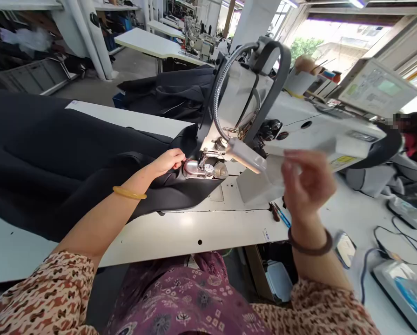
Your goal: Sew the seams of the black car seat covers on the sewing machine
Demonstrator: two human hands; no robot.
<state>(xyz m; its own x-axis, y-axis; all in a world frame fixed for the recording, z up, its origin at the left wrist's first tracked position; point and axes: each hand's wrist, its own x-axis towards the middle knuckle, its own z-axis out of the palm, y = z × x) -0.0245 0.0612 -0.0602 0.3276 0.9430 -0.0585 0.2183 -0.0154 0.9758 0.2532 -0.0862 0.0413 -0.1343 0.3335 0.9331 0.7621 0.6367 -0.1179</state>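
Black fabric (72, 153) is draped over the white sewing table and reaches under the head of a sewing machine (243, 93). My left hand (168, 161) is closed beside the needle area, at the edge of the fabric; what its fingertips pinch is too small to make out. Close to those fingertips is a shiny rounded metal part (193, 168) below the needle. My right hand (308, 184) is raised in front of the machine's arm, right of the lamp (246, 156). Motion smears its fingers, and nothing can be made out in them.
Thread snips (274, 211) and a blue-handled tool (282, 216) lie right of the needle area. A phone-like object (346, 250), cables and a control panel (379, 88) are on the right. More dark fabric (170, 93) lies behind the table. Another person (416, 135) is at far right.
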